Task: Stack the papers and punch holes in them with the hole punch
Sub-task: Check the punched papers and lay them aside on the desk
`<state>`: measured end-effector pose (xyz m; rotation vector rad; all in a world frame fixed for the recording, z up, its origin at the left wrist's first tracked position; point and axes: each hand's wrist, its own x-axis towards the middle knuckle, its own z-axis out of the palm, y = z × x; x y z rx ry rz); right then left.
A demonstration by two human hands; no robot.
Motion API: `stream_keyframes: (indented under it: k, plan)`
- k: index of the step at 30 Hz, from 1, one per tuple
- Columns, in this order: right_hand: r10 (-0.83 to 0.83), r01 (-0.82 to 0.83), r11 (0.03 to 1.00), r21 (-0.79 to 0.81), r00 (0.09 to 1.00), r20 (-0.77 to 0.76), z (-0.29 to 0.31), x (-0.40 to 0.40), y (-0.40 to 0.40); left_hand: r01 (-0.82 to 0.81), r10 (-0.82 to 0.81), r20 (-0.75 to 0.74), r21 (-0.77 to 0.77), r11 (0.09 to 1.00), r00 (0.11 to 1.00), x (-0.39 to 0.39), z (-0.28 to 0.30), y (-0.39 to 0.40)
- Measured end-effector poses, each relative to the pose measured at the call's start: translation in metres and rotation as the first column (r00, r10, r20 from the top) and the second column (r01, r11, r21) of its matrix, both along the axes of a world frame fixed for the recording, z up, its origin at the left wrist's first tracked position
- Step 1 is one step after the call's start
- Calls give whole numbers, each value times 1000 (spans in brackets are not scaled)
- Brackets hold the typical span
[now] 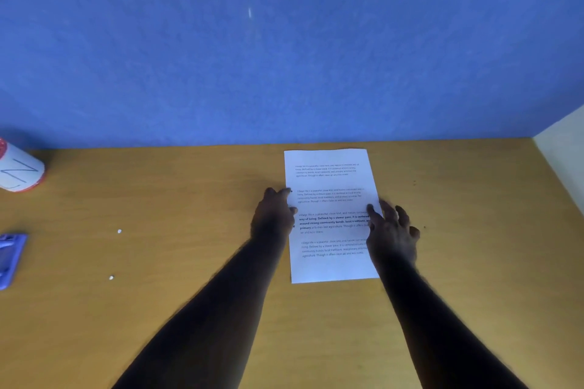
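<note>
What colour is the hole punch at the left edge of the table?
The hole punch is light purple-blue, seen in the head view, partly cut off by the frame.

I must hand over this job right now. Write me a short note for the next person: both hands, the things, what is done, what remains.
Left hand: open, fingertips at the left edge of the papers.
Right hand: open, fingers on the right edge.
Papers: lying flat as one squared pile on the wooden table, near the blue wall. How many sheets, I cannot tell.
Hole punch: far left on the table, partly out of frame, untouched.
Done: stacking looks finished; small dark marks at the left margin may be holes, too small to confirm.
Left: fetch the punch, check, punch.
</note>
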<state>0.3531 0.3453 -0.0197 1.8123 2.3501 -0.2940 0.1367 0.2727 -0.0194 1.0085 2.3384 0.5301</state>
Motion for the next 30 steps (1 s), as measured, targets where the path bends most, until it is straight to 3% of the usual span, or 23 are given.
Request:
stream_keyframes:
  k: [5,11,14,21,25,30]
  plan:
    - [7,-6,1000,-31,1000,20,6,-6,2,205,-232,-207,-143,968,951,-3,17,3]
    - [17,55,984,169,916,-401,10,-23,-23,203,-209,-261,-52,978,942,-39,38,-34]
    - [64,24,982,186,890,-451,9,-49,-47,170,-178,-295,-52,984,939,-70,37,-67]
    - [179,-174,983,54,858,-482,19,-139,-119,-61,31,-365,-71,996,930,-162,27,-158]
    - [272,-356,926,-126,860,-431,24,-192,-166,-174,110,-422,-117,978,900,-207,25,-202]
    - [343,-500,810,-308,829,-442,29,-257,-222,-170,144,-276,-74,983,950,-243,15,-238]
